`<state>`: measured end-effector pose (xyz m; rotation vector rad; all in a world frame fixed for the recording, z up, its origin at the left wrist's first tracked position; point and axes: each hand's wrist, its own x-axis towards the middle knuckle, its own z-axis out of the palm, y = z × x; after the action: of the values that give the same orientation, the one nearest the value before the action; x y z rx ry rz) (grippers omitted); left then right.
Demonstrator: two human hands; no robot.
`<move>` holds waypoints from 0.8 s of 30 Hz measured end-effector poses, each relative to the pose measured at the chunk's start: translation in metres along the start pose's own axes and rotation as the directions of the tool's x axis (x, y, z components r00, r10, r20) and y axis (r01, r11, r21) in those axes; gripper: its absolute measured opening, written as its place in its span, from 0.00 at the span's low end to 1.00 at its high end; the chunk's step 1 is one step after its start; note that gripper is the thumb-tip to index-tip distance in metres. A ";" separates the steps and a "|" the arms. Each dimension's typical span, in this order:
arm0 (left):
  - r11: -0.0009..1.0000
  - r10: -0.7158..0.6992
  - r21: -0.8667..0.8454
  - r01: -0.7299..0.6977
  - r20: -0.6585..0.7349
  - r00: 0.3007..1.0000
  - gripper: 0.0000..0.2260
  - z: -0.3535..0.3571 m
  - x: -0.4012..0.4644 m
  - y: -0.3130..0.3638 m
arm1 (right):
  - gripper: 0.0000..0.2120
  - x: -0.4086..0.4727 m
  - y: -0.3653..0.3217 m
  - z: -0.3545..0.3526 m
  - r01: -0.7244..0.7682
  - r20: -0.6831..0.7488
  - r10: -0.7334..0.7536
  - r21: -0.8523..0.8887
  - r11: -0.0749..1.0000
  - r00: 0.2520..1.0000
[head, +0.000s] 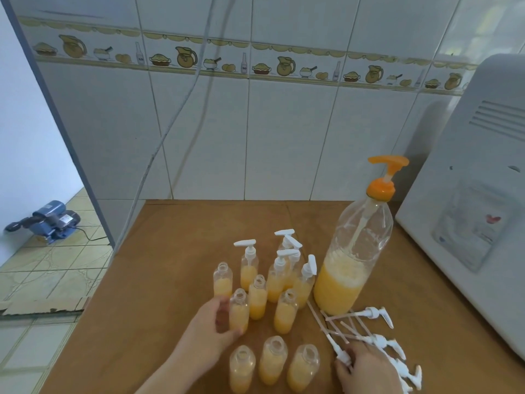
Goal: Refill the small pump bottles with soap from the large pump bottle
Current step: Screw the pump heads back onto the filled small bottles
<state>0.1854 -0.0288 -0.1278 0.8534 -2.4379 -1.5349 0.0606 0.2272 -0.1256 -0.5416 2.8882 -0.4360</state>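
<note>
At lower centre-left of the frame, the left hand point(211, 327) has its fingers point(224, 304) curled round 1 uncapped small bottle point(239, 311), gripping it at mid-body while it stands on the brown bench point(159, 251). That bottle looks like thin clear plastic, more than half full of orange soap; it is probably light, gives under a hard squeeze and would tip easily with its neck open, so a hold low on the body seems safest.

Around it stand 6 more uncapped bottles point(272, 362), and behind them, at centre frame, 5 capped bottles point(249, 265) with white pumps.

Right of centre the large pump bottle point(352, 260) stands upright, roughly a third full, with an orange pump head point(387, 163). It is likely bottom-heavy and soft-walled; steady it at the shoulder when pressing.

At lower right, the right hand point(369, 371) pinches 1 loose pump point(342, 355) by its collar, beside several more loose pumps point(392, 348) lying on the bench. Their long dip tubes look thin, bendy and probably slick with soap.
</note>
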 end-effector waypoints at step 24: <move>0.886 0.461 0.101 -0.452 -0.287 0.840 0.18 -0.016 -0.041 0.042 | 0.24 -0.056 -0.073 -0.119 0.327 -0.214 -0.247 0.631 0.703 0.945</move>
<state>0.2095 -0.0063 -0.0765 0.4177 -2.2241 -1.1043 0.1102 0.2132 0.0162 -0.8454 2.4669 -1.5070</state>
